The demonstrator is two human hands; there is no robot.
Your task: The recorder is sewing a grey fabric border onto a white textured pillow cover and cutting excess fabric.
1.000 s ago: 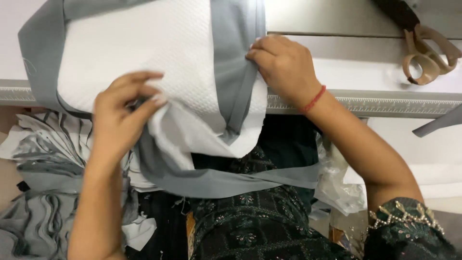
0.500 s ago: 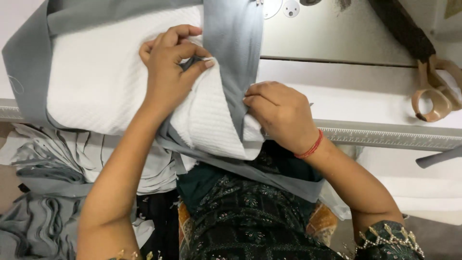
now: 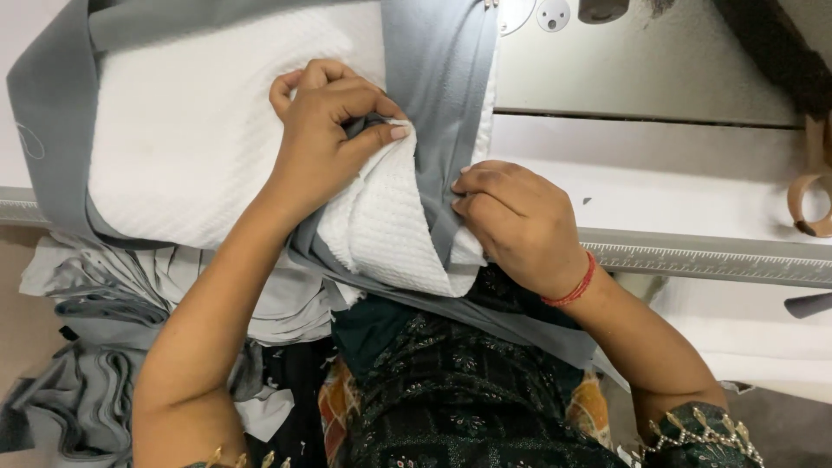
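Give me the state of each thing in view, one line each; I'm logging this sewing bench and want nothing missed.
Left hand: fingers pinched on the folded edge of the white textured fabric.
Right hand: pressed flat on the grey band, fingers curled.
White textured fabric: spread on the table, its near edge folded up.
Grey band: laid over the white fabric, hanging off the table edge.
Scissors: lying on the table, only partly in view.
Grey fabric pile: heaped below the table.
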